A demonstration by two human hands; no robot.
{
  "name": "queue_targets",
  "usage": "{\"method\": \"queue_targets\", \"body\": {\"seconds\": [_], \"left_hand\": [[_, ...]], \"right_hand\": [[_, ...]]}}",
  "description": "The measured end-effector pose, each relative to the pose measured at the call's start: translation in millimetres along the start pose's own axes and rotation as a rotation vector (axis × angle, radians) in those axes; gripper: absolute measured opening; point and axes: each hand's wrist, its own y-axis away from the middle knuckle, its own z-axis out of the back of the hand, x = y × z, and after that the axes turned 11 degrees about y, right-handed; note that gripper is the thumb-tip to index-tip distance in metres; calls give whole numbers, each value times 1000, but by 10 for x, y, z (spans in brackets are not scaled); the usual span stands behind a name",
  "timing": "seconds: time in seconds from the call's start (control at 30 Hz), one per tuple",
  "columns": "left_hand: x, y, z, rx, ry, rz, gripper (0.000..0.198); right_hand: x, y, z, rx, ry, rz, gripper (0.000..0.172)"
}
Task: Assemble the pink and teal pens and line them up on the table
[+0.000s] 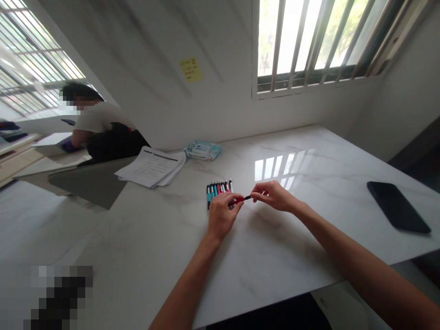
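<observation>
White marble tabletop spreads across our head view. Our left hand closes around the red barrel of a red-and-black pen, while our right hand pinches its black end, so the pen spans the narrow gap between our hands, just above the table. Just behind our left hand, a tight row of pens with teal, red and black barrels lies side by side. Farther back are stacked printed papers and a pack of wet wipes. A black phone lies well to the right. At far left, a co-worker in a white top bends over a separate surface.
</observation>
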Motion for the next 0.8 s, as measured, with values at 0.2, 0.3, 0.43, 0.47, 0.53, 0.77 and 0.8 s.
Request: {"method": "queue_targets", "body": {"seconds": [0.2,0.3,0.43,0.47,0.53,0.77,0.8], "left_hand": [[13,7,-17,12,-26,-5,7],[18,7,-20,-1,-17,8,6],[14,8,-24,4,0,-1,6],[12,8,-26,13,2,-9,6],[10,10,-29,27,2,-22,6],[-5,16,-39,40,-2,-57,9],[-9,20,-42,46,-4,-60,10]], "right_hand": [[4,16,23,47,39,-18,31],[9,29,37,9,-46,29,23],[8,26,-5,4,-87,45,11],[6,22,-28,8,-98,40,12],[-1,15,-78,8,-121,28,13],[-16,-6,-161,18,-52,-27,31],[-15,-8,-160,2,-25,-27,36]]}}
